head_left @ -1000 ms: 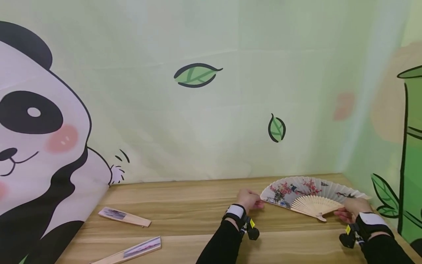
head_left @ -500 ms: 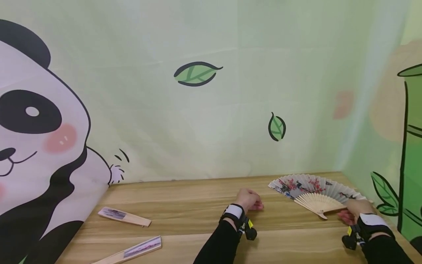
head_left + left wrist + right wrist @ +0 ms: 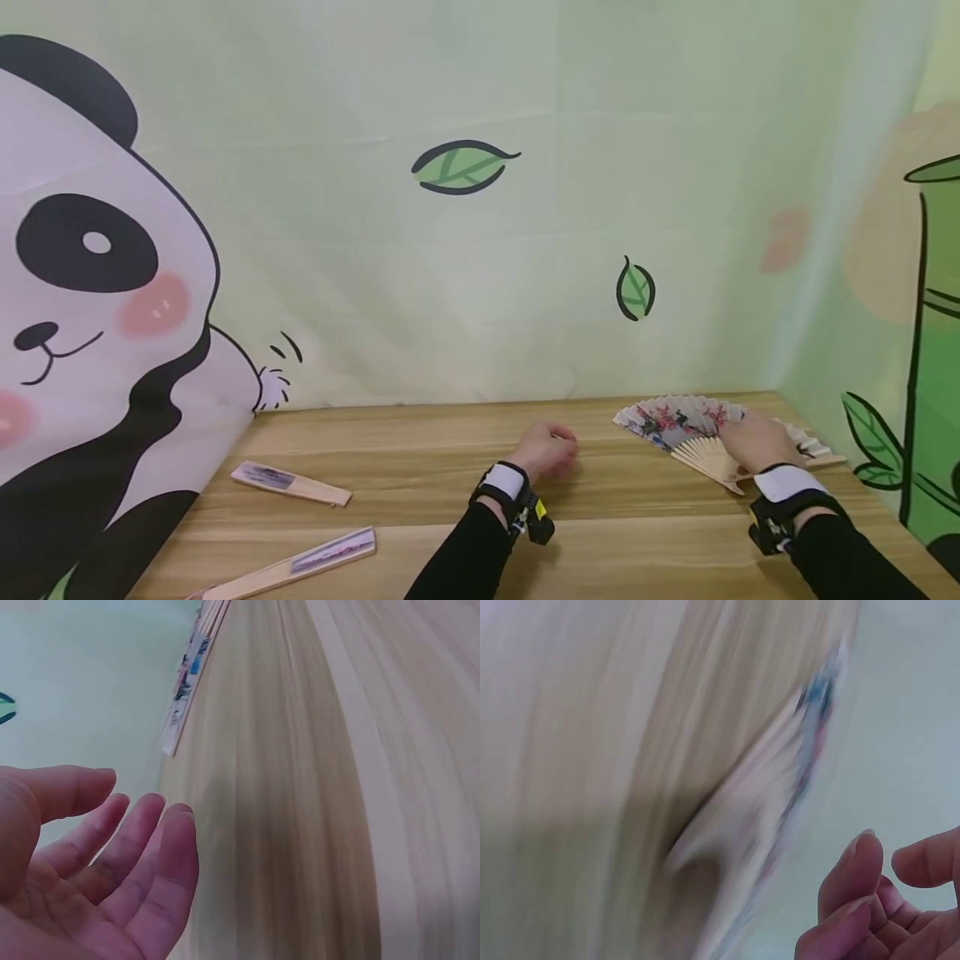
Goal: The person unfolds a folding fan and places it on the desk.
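Observation:
An unfolded folding fan (image 3: 701, 425) with pink blossoms on pale cloth and light wooden ribs lies on the wooden table at the right. My right hand (image 3: 761, 442) is above it and hides part of its right half. In the right wrist view, the fingers (image 3: 851, 877) are loosely bent, apart from the blurred fan (image 3: 757, 817). My left hand (image 3: 545, 450) hovers over the table to the left of the fan. Its fingers (image 3: 161, 877) are relaxed and hold nothing, and the fan's edge (image 3: 189, 682) shows beyond them.
Two folded fans lie at the table's left: one farther back (image 3: 291, 482), one nearer the front (image 3: 292, 567) and cut off by the frame's bottom edge. Behind the table (image 3: 420, 467) hangs a green backdrop (image 3: 337, 250) with a printed panda and leaves.
The fan's left end has shifted right and away from my left hand. My right hand has let go of the fan's right end and moved left over it. My left hand has drawn slightly left.

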The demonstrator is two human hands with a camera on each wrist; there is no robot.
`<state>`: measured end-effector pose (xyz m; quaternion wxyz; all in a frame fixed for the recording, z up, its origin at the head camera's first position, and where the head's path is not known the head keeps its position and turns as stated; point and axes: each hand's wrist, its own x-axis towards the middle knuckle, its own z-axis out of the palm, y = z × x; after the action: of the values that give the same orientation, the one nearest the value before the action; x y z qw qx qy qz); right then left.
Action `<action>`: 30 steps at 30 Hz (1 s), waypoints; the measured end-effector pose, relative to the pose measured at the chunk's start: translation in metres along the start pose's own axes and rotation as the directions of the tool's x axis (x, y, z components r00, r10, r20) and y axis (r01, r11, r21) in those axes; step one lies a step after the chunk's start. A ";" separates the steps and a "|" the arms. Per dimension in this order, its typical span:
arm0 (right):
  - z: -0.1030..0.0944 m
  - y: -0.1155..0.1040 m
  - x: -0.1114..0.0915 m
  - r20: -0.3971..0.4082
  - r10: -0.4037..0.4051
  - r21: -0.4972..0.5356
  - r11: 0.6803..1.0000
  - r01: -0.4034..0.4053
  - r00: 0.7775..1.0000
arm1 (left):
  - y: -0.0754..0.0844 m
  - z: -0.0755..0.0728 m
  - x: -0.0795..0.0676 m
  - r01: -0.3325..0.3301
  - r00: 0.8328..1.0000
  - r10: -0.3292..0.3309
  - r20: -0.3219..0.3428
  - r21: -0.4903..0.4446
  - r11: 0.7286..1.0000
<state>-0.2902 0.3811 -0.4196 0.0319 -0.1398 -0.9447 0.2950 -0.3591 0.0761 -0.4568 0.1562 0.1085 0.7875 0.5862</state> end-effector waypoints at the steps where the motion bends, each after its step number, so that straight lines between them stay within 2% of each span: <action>1: 0.006 -0.012 -0.002 0.004 -0.025 -0.011 1.000 0.025 1.000 | 0.000 -0.005 -0.003 -0.010 1.000 0.010 0.006 0.009 1.000; 4: 0.027 -0.049 -0.008 0.004 -0.110 -0.039 0.993 0.110 0.994 | -0.003 -0.022 -0.012 -0.031 0.999 0.029 0.036 0.032 0.999; 10: 0.074 -0.116 -0.028 0.006 -0.266 -0.124 0.956 0.265 0.964 | -0.011 -0.061 -0.033 -0.093 0.995 0.089 0.041 0.115 0.989; 14: 0.101 -0.151 -0.048 0.026 -0.314 -0.149 0.937 0.315 0.949 | -0.018 -0.088 -0.055 -0.131 0.991 0.123 0.054 0.185 0.974; 19: 0.129 -0.186 -0.074 0.039 -0.403 -0.169 0.899 0.404 0.914 | -0.028 -0.124 -0.088 -0.179 0.984 0.170 0.059 0.277 0.944; 21: 0.140 -0.197 -0.084 0.052 -0.446 -0.164 0.879 0.449 0.893 | -0.033 -0.139 -0.102 -0.195 0.981 0.187 0.055 0.308 0.931; 24: 0.158 -0.214 -0.098 0.077 -0.519 -0.135 0.841 0.524 0.851 | -0.040 -0.162 -0.123 -0.196 0.981 0.187 0.057 0.316 0.928; 27: 0.178 -0.231 -0.110 0.099 -0.592 -0.131 0.789 0.601 0.800 | -0.048 -0.183 -0.144 -0.185 0.982 0.184 0.035 0.344 0.921; 30: 0.197 -0.250 -0.123 0.125 -0.643 -0.170 0.736 0.655 0.755 | -0.057 -0.203 -0.163 -0.165 0.984 0.180 0.002 0.411 0.897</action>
<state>-0.2614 0.0414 -0.4380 0.0909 0.2043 -0.9595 0.1711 -0.2829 -0.1791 -0.4387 0.0632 0.1974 0.8827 0.4218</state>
